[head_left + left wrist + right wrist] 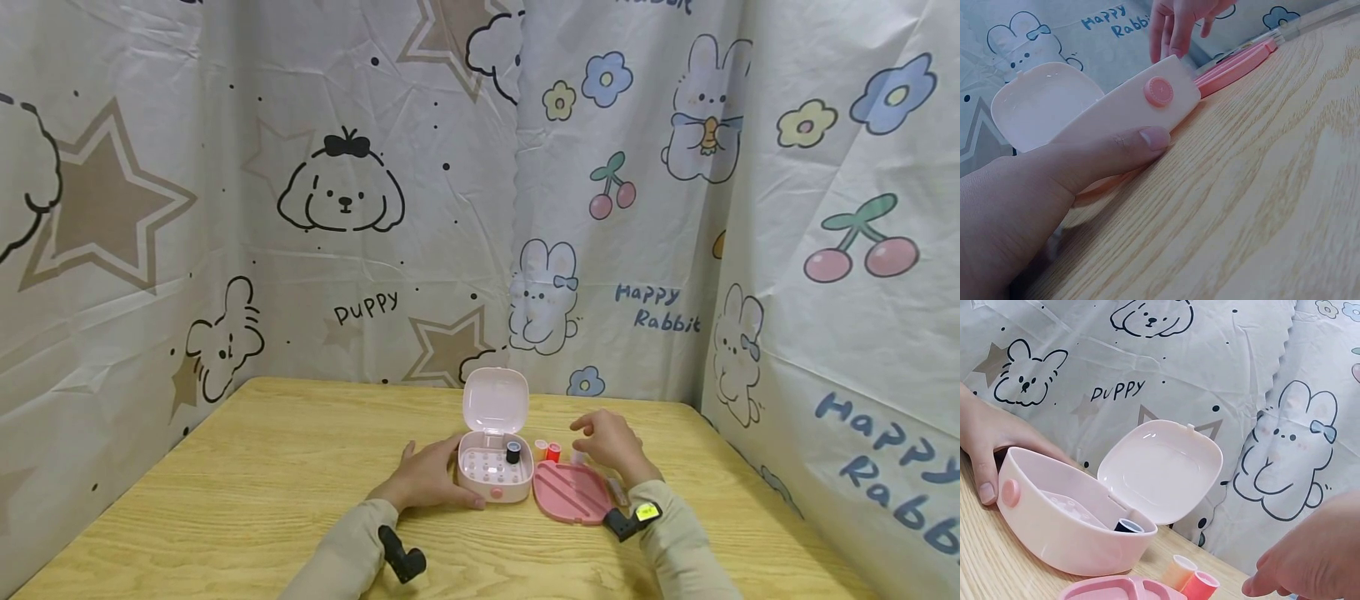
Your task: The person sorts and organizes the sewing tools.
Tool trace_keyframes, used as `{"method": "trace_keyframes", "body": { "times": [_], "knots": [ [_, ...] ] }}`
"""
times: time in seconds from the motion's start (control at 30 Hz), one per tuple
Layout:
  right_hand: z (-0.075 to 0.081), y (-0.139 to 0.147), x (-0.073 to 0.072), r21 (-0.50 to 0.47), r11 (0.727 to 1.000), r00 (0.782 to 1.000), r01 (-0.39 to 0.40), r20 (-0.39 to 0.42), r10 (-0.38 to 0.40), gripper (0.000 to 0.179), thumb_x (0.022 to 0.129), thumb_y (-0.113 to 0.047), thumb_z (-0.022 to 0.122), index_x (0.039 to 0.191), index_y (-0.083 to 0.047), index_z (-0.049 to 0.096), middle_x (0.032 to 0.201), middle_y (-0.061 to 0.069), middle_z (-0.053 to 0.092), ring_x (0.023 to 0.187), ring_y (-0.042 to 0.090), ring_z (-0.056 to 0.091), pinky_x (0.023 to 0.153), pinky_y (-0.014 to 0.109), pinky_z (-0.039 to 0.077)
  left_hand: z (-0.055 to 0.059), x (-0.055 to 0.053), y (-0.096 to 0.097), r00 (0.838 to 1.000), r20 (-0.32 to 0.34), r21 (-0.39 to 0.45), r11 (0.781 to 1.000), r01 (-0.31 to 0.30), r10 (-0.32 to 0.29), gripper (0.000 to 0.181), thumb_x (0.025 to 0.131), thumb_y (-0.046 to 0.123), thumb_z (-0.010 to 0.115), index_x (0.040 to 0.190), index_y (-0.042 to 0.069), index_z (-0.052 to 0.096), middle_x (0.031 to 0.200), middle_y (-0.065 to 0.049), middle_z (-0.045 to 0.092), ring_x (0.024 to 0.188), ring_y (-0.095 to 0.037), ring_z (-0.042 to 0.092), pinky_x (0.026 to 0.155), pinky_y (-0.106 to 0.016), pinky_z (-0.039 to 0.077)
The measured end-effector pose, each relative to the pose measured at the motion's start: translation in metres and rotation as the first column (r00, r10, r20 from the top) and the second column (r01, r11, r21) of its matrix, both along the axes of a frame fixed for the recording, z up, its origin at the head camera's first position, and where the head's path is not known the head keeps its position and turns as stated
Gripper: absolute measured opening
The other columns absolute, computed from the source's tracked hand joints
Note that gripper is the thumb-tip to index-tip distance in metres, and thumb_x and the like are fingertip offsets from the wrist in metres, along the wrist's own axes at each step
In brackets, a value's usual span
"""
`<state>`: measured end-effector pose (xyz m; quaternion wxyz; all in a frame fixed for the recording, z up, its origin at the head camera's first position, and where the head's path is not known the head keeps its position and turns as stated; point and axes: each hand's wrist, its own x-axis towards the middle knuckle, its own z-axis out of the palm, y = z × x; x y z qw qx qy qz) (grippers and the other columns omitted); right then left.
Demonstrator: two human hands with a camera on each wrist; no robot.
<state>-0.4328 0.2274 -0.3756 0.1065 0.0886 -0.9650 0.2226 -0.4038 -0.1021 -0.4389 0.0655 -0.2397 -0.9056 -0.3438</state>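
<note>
A pale pink sewing box [476, 490] stands on the table with its lid [495, 402] raised. My left hand [426, 477] grips its left side, thumb across the front near the round pink button [1159, 92]. Inside, a black thread spool [513, 452] stands at the back right among rows of small pegs. Right of the box are a beige spool [541, 450] and a red spool [553, 452], side by side. My right hand [611, 442] hovers with extended fingers by a white spool [577, 456]; no object shows in its fingers.
A pink tray [570, 496] with divided compartments lies against the box's right side. Beside its right edge is a small clear item [617, 492], partly hidden by the right wrist. Printed curtains [375, 250] hang behind the wooden table [300, 450] and at both sides.
</note>
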Motion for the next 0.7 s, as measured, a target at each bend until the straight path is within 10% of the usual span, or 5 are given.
{"method": "trace_keyframes", "body": {
  "times": [0.7],
  "knots": [
    [-0.016,0.004,-0.002,-0.011,1.0,0.997,0.003,0.071,-0.002,0.026,0.084,-0.007,0.078,0.11,-0.01,0.08,0.095,0.006,0.069,0.08,0.022,0.061,0.065,0.041,0.049,-0.002,-0.001,0.0,1.0,0.004,0.0,1.0,-0.005,0.005,0.114,0.06,0.072,0.089,0.155,0.024,0.047,0.153,0.002,0.052,0.142,-0.026,0.044,0.11,-0.079,-0.002]
  ]
}}
